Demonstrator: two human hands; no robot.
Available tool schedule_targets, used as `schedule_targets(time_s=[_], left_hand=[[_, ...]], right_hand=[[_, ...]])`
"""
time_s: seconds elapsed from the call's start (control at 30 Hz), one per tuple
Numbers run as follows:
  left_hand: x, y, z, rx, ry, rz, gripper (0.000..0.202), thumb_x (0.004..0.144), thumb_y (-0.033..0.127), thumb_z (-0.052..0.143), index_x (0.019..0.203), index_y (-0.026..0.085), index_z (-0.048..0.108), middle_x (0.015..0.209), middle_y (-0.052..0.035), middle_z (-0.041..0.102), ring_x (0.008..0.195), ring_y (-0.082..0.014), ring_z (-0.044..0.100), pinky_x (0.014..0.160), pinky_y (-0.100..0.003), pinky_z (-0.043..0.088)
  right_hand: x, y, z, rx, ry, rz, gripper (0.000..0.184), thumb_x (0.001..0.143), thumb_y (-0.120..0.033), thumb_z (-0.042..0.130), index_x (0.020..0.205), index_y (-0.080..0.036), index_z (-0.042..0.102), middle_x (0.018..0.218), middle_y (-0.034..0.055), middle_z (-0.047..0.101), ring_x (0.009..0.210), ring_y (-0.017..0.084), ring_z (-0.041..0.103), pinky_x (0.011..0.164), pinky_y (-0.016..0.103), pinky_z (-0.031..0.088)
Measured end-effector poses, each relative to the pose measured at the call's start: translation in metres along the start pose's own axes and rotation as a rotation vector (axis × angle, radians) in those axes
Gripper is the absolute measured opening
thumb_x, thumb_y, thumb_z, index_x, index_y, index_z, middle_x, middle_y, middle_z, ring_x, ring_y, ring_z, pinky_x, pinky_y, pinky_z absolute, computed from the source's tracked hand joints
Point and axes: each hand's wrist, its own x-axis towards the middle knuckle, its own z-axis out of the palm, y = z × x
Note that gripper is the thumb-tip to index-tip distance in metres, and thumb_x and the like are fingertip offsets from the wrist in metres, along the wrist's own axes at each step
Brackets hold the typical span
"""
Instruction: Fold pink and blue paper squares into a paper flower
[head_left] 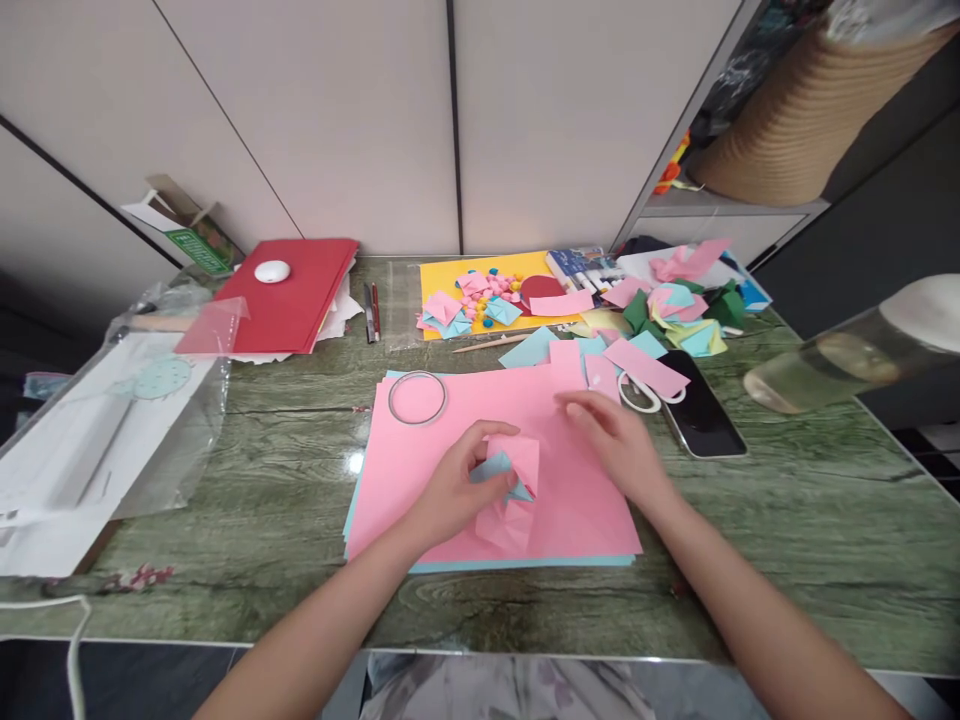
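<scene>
The left hand (461,490) grips a folded pink-and-blue paper piece (526,462) between its thumb and fingers. The piece lies at the fingertips, on the side of this hand that faces the right hand (615,440). The thumb presses across the light blue fold, the index finger curves over the top pink flap, and another pink part spreads below the thumb, toward the person. Both the hand and the piece are over a stack of pink sheets (585,515), with light blue sheets (525,566) showing along its edges.

The right hand is apart from the folded piece, its fingers loosely bent and nothing visible in its grasp. Its fingertips are near the far edge of the pink stack, just beside some pink paper strips (646,368). Whether they touch the nearest strip cannot be told.

Beyond that hand, white-handled scissors (651,403) lie partly under a strip, next to a black-screened phone (709,420). A thin ring (418,421) rests flat on the pink sheets, beyond the left hand and apart from it. Further back on the green marbled surface (810,540), a pointed wooden stick (491,343) lies in front of a yellow sheet (442,275).
</scene>
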Motion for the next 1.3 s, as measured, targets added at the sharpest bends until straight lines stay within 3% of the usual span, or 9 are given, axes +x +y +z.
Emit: schedule_targets(time_s=[0.07,0.13,0.27,0.43,0.7,0.9,1.07,1.3], left_hand=[[0.000,0.000,0.001,0.037,-0.008,0.012,0.041,0.076,0.021,0.059,0.115,0.021,0.046,0.071,0.0027,0.051,0.062,-0.0107,0.050,0.059,-0.022,0.042],[0.000,0.000,0.002,0.100,0.002,0.031,0.042,0.075,0.019,0.058,0.116,0.021,0.048,0.068,0.0036,0.046,0.059,-0.0096,0.045,0.055,-0.020,0.039],[0.002,-0.001,0.004,0.242,0.054,0.051,0.038,0.074,0.015,0.054,0.112,0.021,0.052,0.069,0.0027,0.044,0.061,-0.0109,0.043,0.054,-0.021,0.038],[0.001,-0.001,0.008,0.308,0.103,0.036,0.040,0.075,0.015,0.052,0.113,0.022,0.051,0.062,0.0053,0.040,0.057,-0.0108,0.043,0.051,-0.020,0.034],[-0.001,-0.001,0.008,0.422,0.077,0.000,0.043,0.073,0.015,0.051,0.115,0.025,0.050,0.058,0.0071,0.032,0.052,-0.0097,0.035,0.047,-0.020,0.028],[-0.002,0.005,0.006,0.410,-0.018,0.044,0.047,0.070,0.006,0.049,0.113,0.025,0.052,0.064,0.0059,0.041,0.054,-0.0085,0.036,0.049,-0.019,0.031],[-0.003,0.005,0.003,0.368,-0.059,0.083,0.035,0.072,0.008,0.051,0.104,0.021,0.056,0.078,0.0015,0.054,0.062,-0.0100,0.045,0.055,-0.020,0.038],[-0.003,0.002,0.002,0.347,-0.051,0.056,0.031,0.077,0.013,0.053,0.106,0.023,0.055,0.083,0.0010,0.053,0.065,-0.0097,0.046,0.058,-0.020,0.039]], right_hand=[[-0.006,-0.016,0.004,0.362,-0.319,0.093,0.033,0.091,-0.035,0.036,0.085,-0.017,0.062,0.076,0.0026,0.065,0.072,0.015,0.059,0.065,0.026,0.044],[-0.012,-0.026,0.009,0.489,-0.401,0.166,0.030,0.086,-0.038,0.046,0.069,-0.016,0.058,0.063,-0.0010,0.057,0.062,0.012,0.053,0.058,0.024,0.041],[-0.021,-0.032,0.014,0.477,-0.326,0.218,0.028,0.081,-0.038,0.053,0.062,-0.017,0.055,0.057,-0.0029,0.052,0.055,0.011,0.046,0.052,0.023,0.036],[-0.025,-0.033,0.013,0.259,-0.156,0.150,0.018,0.079,-0.031,0.055,0.068,-0.019,0.062,0.063,-0.0001,0.063,0.056,0.012,0.050,0.054,0.024,0.038],[-0.020,-0.033,0.012,0.344,-0.413,0.209,0.016,0.077,-0.028,0.054,0.067,-0.016,0.057,0.057,-0.0050,0.046,0.056,0.009,0.039,0.052,0.022,0.031],[-0.020,-0.036,0.011,0.423,-0.480,0.224,0.014,0.076,-0.023,0.052,0.063,-0.017,0.052,0.059,-0.0052,0.044,0.057,0.009,0.037,0.053,0.022,0.029],[-0.018,-0.032,0.006,0.520,-0.526,0.222,0.020,0.076,-0.030,0.056,0.063,-0.016,0.049,0.059,-0.0056,0.039,0.057,0.009,0.033,0.053,0.022,0.026],[-0.018,-0.025,0.008,0.559,-0.513,0.262,0.025,0.075,-0.033,0.061,0.062,-0.016,0.049,0.057,-0.0062,0.036,0.055,0.008,0.031,0.051,0.022,0.024]])
